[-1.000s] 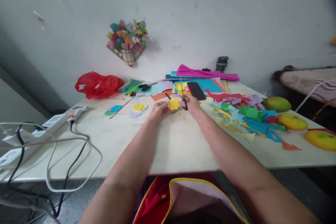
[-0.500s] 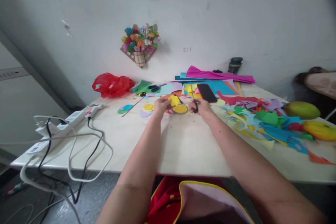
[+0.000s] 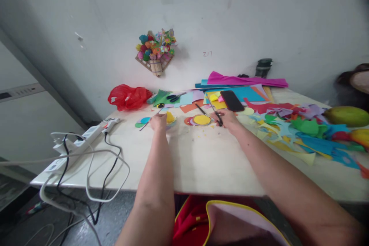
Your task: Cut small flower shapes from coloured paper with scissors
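My left hand [image 3: 158,122] is over a small pile of cut paper shapes, its fingers closed at the edge of a yellow paper flower [image 3: 170,117]. The fingertips are partly hidden, and the flower seems to lie on or just above the pile. In my right hand [image 3: 228,119] is a pair of scissors [image 3: 219,118] with black handles, the blades pointing up and away. Between the hands lies a stack of paper circles with a yellow circle [image 3: 201,119] on top. A dark pen [image 3: 200,108] rests just behind that stack.
Paper scraps [image 3: 305,130] cover the right side, near a green mango-like fruit [image 3: 347,117]. A phone [image 3: 232,101] lies on coloured sheets at the back. Further left are another pair of scissors [image 3: 173,98], a red plastic bag [image 3: 129,97] and a power strip [image 3: 76,142] with cables.
My left hand has moved left with the yellow paper flower, from beside the circle stack to the small pile. The right hand stays nearly in place with the scissors. The view has shifted slightly.
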### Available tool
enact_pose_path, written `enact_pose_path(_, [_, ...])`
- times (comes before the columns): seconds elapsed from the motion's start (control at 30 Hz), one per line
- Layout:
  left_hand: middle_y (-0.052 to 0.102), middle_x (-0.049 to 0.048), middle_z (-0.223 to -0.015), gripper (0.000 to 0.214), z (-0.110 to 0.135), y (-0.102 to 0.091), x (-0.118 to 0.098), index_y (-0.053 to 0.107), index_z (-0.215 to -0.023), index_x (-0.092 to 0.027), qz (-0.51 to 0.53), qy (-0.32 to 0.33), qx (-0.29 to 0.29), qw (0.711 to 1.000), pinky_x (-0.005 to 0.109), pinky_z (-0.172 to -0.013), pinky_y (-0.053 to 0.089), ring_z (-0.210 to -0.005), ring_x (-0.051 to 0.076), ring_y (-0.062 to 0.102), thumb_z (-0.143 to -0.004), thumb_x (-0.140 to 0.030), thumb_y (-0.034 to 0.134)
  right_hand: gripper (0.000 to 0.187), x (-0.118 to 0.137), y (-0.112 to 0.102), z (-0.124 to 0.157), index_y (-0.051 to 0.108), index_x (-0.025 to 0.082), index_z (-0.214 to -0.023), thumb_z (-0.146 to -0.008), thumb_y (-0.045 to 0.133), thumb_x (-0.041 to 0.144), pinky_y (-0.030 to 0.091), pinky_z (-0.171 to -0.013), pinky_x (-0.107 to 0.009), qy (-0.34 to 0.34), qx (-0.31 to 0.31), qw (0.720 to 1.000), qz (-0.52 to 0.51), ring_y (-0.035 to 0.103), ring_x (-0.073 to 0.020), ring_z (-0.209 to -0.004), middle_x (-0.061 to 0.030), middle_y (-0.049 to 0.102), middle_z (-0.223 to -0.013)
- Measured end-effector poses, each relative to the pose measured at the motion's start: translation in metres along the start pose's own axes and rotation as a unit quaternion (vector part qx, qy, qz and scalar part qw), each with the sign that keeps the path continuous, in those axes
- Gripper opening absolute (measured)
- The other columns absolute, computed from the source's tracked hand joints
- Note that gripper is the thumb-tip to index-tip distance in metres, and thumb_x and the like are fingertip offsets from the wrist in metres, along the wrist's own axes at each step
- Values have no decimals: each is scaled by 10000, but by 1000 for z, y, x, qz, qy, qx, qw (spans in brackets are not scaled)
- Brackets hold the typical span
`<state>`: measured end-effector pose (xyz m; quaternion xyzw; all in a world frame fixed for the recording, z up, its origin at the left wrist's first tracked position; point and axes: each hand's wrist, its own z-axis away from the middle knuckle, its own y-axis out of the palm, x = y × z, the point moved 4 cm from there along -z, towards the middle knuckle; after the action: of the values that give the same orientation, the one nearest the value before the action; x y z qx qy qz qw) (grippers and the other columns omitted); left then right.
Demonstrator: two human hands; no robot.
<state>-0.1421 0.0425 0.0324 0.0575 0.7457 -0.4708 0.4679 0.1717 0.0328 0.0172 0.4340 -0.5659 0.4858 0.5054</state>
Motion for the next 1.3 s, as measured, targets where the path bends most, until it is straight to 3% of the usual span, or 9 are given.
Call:
enact_pose_path(0.13, [709,125,-1189,234,-4,1,7,767,-963,-201,17,4,-36,999,473,-1003,418,-1315,357,475,-788,-303,650,370,-1,0,0,706,121,-832,-579,875,331,251,-313,-154,1,-2,1000,26,504,-82,-390,23,592,-497])
enact_pose_path(0.33, [653,114,-1308,307,2,-3,-3,749,-1085,-218,75,71,-121,987,434,-1038,386,-1283,320,499,-845,-274,565,463,-12,0,-11,726,125,-875,-525,891,380,337,-383,-178,-25,4,1000,14,517,-83,-442,20,613,-556])
enact_pose_path(0.57, [756,85,-837,247,24,34,-36,781,-881,-231,27,175,36,984,311,-773,463,-899,259,681,-832,-403,609,338,-17,-11,-26,775,176,-857,-612,828,402,485,-535,-251,-83,-54,980,170,632,-164,-584,-23,699,-666])
enact_pose_path(0.67, [746,87,-840,282,43,52,-45,776,-853,-225,-28,213,96,972,305,-752,458,-863,247,672,-820,-468,635,328,-13,-15,-21,782,215,-934,-661,798,396,496,-553,-248,-55,-70,968,235,643,-150,-559,-35,744,-764])
enact_pose_path(0.73, [735,124,-979,364,57,63,-51,772,-904,-209,-59,244,123,960,327,-804,460,-960,273,652,-783,-537,671,334,-10,-16,-17,776,233,-978,-688,778,398,492,-543,-243,-41,-79,961,261,624,-128,-506,-31,756,-804])
enact_pose_path(0.83, [689,144,-1166,464,75,74,-60,741,-1043,-203,-93,337,129,928,370,-977,400,-1239,317,506,-748,-561,709,326,-8,-16,-14,767,241,-1007,-726,745,405,488,-534,-246,-34,-89,955,280,618,-118,-470,-34,766,-846])
enact_pose_path(0.9, [653,147,-1249,555,82,79,-63,722,-1091,-213,-126,373,131,910,438,-1075,307,-1278,346,451,-696,-602,739,326,-8,-16,-15,763,240,-1016,-740,733,411,487,-541,-250,-31,-88,951,294,634,-127,-486,-39,770,-874])
enact_pose_path(1.13, [676,136,-1157,541,81,86,-63,723,-1094,-222,-138,373,141,907,435,-1061,304,-1212,340,483,-678,-564,766,334,-9,-8,-15,762,256,-1012,-743,727,451,483,-639,-251,-53,-69,920,383,710,-206,-818,-39,773,-946])
enact_pose_path(1.3, [708,128,-1070,450,76,87,-62,744,-1035,-222,-105,369,133,914,425,-1040,328,-1139,327,537,-667,-475,802,330,-8,-6,-15,757,263,-998,-748,715,475,465,-654,-251,-75,-77,908,405,698,-206,-883,-32,772,-989])
